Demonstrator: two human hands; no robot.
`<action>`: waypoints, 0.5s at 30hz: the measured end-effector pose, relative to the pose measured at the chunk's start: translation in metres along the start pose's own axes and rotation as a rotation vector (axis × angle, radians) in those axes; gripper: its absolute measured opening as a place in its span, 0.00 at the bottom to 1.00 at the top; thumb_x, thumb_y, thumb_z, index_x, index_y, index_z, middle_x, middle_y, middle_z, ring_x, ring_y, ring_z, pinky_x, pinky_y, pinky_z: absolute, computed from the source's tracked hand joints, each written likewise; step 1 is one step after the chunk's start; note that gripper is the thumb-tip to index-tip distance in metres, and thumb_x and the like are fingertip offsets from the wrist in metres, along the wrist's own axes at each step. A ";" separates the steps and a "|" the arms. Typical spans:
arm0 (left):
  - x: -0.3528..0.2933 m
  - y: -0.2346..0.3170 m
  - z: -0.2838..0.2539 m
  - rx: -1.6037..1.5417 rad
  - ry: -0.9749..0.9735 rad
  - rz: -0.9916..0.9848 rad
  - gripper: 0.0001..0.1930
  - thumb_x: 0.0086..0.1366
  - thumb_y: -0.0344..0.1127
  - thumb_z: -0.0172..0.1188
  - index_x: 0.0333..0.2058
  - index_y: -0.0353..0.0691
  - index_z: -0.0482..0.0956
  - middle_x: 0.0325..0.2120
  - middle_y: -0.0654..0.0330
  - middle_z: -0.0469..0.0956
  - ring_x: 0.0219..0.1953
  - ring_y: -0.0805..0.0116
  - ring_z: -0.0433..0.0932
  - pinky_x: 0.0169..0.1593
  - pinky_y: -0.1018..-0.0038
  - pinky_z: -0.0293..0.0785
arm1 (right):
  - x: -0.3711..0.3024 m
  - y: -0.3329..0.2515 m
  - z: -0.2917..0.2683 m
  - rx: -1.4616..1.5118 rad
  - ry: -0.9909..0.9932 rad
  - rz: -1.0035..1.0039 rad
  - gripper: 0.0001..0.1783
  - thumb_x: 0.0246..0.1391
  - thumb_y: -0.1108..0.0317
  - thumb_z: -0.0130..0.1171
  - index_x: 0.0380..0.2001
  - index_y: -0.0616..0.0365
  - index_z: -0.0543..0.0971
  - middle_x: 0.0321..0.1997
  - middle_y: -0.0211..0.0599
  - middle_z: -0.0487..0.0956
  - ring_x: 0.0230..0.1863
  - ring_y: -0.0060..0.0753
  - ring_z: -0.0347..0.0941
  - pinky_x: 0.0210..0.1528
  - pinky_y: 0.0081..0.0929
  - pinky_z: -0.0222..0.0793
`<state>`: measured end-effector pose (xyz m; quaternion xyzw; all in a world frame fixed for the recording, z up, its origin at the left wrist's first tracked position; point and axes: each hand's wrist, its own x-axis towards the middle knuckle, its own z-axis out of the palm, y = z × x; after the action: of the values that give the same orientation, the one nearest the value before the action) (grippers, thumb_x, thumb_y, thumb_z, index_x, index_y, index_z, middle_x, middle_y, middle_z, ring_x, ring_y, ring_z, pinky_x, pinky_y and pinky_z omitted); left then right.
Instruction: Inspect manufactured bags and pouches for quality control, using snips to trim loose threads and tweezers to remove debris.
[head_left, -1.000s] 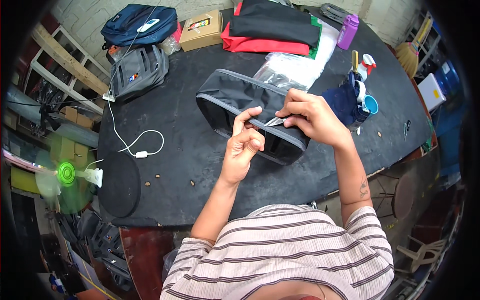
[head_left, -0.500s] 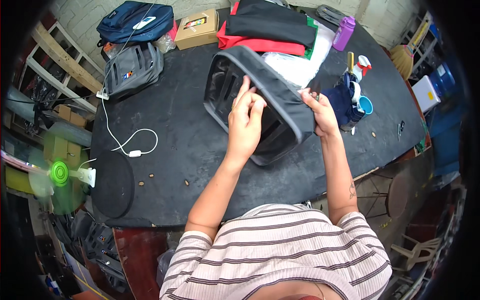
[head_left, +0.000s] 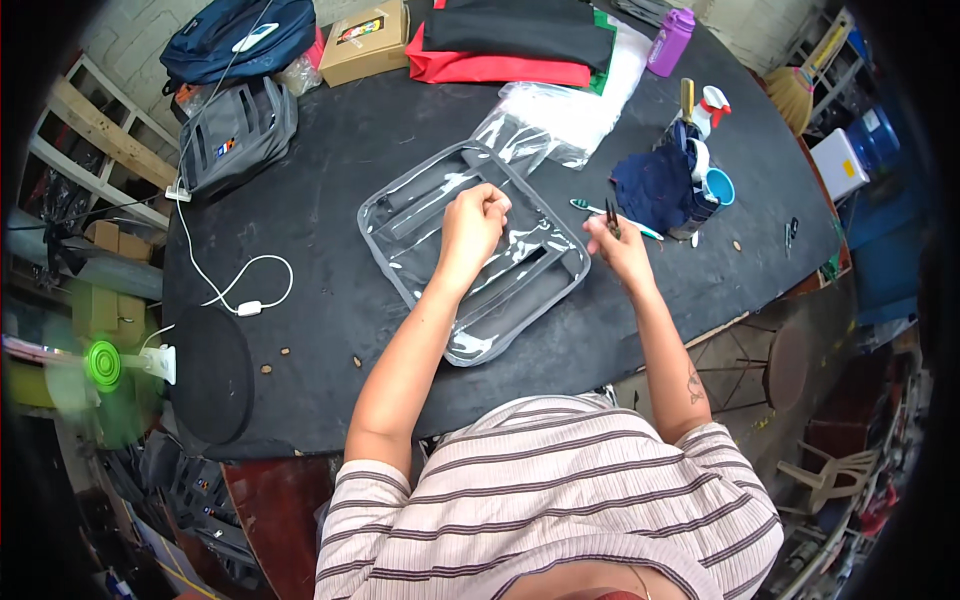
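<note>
A flat black bag panel with clear plastic and grey edging (head_left: 505, 290) lies tilted on the dark table. Above its middle is my left hand (head_left: 470, 232), with its fingers curled together; what they hold, if anything, is hidden. Just off the panel's right edge, my right hand (head_left: 625, 258) is closed around small dark thread snips (head_left: 612, 218), whose points stick up past the fingers. Behind the snips, a teal and white toothbrush (head_left: 588, 206) lies on the table.
Beyond the toothbrush stand a denim-covered holder (head_left: 660, 190), a blue cup (head_left: 719, 186) and a spray bottle (head_left: 710, 108). Folded black cloth (head_left: 520, 45), clear plastic sheeting (head_left: 570, 120) and a purple bottle (head_left: 671, 42) lie farther back. A grey bag (head_left: 235, 135) and white cable (head_left: 250, 308) are left.
The bag panel was held up and tilted; now it lies flat on the table. My right hand has let go of its edge and moved down, keeping the snips. My left fingers have curled in.
</note>
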<state>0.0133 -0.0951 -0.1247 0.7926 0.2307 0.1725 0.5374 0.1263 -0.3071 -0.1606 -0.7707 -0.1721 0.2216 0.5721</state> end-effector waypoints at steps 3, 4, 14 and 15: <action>0.004 -0.002 0.009 0.158 0.048 0.153 0.06 0.56 0.30 0.59 0.27 0.34 0.82 0.19 0.50 0.78 0.25 0.57 0.80 0.33 0.65 0.73 | -0.014 -0.016 0.008 0.020 -0.137 -0.036 0.15 0.52 0.59 0.63 0.33 0.61 0.78 0.26 0.24 0.76 0.29 0.15 0.68 0.33 0.17 0.62; 0.003 0.006 0.011 0.174 0.032 0.146 0.06 0.54 0.31 0.60 0.27 0.35 0.83 0.22 0.47 0.78 0.28 0.51 0.80 0.35 0.63 0.73 | -0.018 -0.021 0.011 0.013 -0.138 -0.023 0.14 0.52 0.60 0.62 0.33 0.61 0.78 0.26 0.23 0.76 0.29 0.14 0.68 0.34 0.17 0.62; 0.011 0.009 0.035 0.368 -0.046 0.270 0.09 0.54 0.28 0.58 0.33 0.34 0.83 0.30 0.48 0.81 0.33 0.55 0.82 0.40 0.66 0.75 | -0.018 -0.009 0.024 0.136 -0.078 0.011 0.10 0.55 0.65 0.58 0.31 0.62 0.78 0.26 0.22 0.75 0.30 0.14 0.66 0.35 0.17 0.61; 0.006 0.011 0.032 0.176 -0.275 0.187 0.09 0.54 0.28 0.58 0.33 0.33 0.83 0.28 0.53 0.82 0.29 0.64 0.81 0.36 0.70 0.75 | -0.017 -0.004 0.024 0.163 -0.082 -0.005 0.10 0.56 0.66 0.58 0.31 0.63 0.78 0.26 0.22 0.75 0.31 0.14 0.67 0.35 0.17 0.61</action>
<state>0.0370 -0.1203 -0.1262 0.8707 0.0947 0.0909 0.4739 0.0988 -0.2949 -0.1599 -0.7114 -0.1787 0.2651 0.6259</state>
